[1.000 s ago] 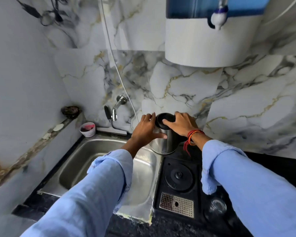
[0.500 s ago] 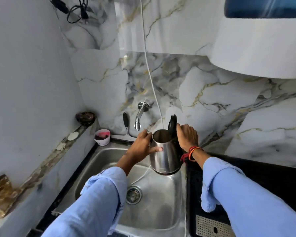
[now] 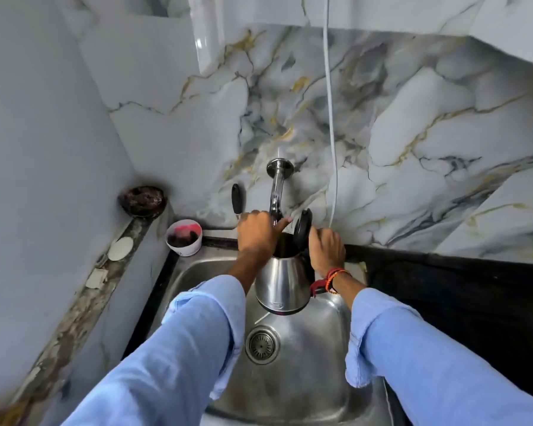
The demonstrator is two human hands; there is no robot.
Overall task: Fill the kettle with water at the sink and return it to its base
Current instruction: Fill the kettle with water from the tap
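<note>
A steel kettle (image 3: 282, 282) hangs over the steel sink (image 3: 305, 379), its black lid (image 3: 302, 227) flipped up. My right hand (image 3: 326, 249) grips the kettle's handle, which is hidden behind the hand and wrist. The kettle's open mouth sits just under the chrome tap (image 3: 276, 192) on the marble wall. My left hand (image 3: 259, 233) is closed around the tap's lower end. I cannot tell if water runs. The kettle's base is out of view.
A white cup with pink contents (image 3: 183, 238) stands at the sink's back left corner. A dark bowl (image 3: 142, 200) rests on the left ledge. A black-handled tool (image 3: 237, 199) leans behind the tap. A white cord (image 3: 331, 118) hangs down the wall. Black counter (image 3: 459, 287) lies right.
The kettle was lifted off its place on the counter, its lid opened, and carried left over the sink under the tap. My left hand left the kettle body and took hold of the tap.
</note>
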